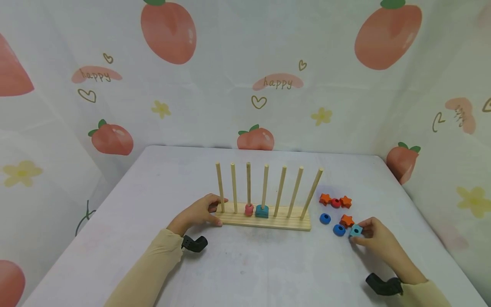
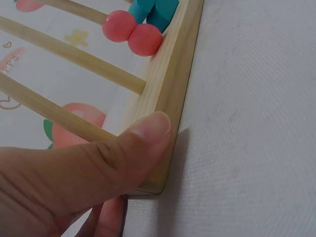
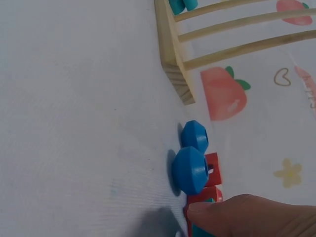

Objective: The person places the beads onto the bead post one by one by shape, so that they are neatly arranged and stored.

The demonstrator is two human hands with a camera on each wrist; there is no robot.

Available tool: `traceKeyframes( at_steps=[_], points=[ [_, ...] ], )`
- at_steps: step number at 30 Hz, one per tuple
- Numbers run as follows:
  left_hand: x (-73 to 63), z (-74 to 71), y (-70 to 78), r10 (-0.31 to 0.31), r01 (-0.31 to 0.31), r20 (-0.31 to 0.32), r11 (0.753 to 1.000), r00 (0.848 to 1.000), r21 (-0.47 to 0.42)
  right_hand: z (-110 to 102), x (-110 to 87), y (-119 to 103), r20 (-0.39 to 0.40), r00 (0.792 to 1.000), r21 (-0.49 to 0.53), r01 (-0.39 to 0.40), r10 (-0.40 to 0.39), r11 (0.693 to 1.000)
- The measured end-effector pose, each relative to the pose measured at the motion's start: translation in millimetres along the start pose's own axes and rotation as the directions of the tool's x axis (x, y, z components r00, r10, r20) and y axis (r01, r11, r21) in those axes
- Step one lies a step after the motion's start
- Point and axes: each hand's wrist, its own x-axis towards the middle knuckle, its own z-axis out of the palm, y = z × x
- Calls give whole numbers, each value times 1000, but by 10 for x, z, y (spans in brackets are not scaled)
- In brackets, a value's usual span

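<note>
A wooden peg board [image 1: 264, 221] with several upright pegs stands mid-table. One peg carries pink beads [image 2: 144, 39], and its neighbour to the right carries teal beads [image 1: 262, 211]. My left hand [image 1: 199, 209] grips the board's left end, the thumb [image 2: 153, 128] lying along its front edge. Right of the board, my right hand [image 1: 377, 238] pinches a light teal square bead [image 1: 356, 230] with a dark hole between thumb and fingers. In the right wrist view the thumb hides most of that bead. Close beside it are a blue bead [image 1: 339, 230] and an orange star bead [image 1: 347, 221].
Another blue bead [image 1: 325, 218] lies nearer the board. Farther back, a red bead [image 1: 335, 203] sits between two orange stars, the left star [image 1: 325, 199] and the right star [image 1: 346, 201]. A printed curtain [image 1: 215, 106] hangs behind the white table [image 1: 245, 273].
</note>
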Motion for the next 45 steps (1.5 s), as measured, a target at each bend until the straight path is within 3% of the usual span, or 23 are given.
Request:
traceKeyframes(
  at_steps=[11, 21, 31, 36, 38, 41, 45],
  points=[
    [3, -2, 13, -3, 3, 4, 1000, 1000, -9, -124, -122, -186, -50, 992, 87, 122, -118, 989],
    [2, -7, 22, 26, -26, 18, 1000, 999, -4, -131, -280, -534, -69, 972, 218, 236, -226, 947],
    [-8, -23, 18, 35, -34, 26, 999, 999, -10, -84, -359, -881, -128, 894, 299, 448, -430, 842],
    [-4, -20, 27, 44, -43, 32, 999, 999, -23, -31, -364, -1021, -104, 826, 447, 536, -554, 716],
    [-2, -20, 29, 44, -44, 31, 999, 999, -20, -16, -372, -1086, -104, 804, 474, 557, -585, 682],
    [-1, -21, 32, 42, -42, 30, 999, 999, -12, -6, -398, -1192, -118, 793, 458, 578, -598, 676],
    [-2, -16, 36, 35, -35, 32, 999, 999, -12, -8, -436, -1317, -109, 803, 407, 574, -586, 711]
  ],
)
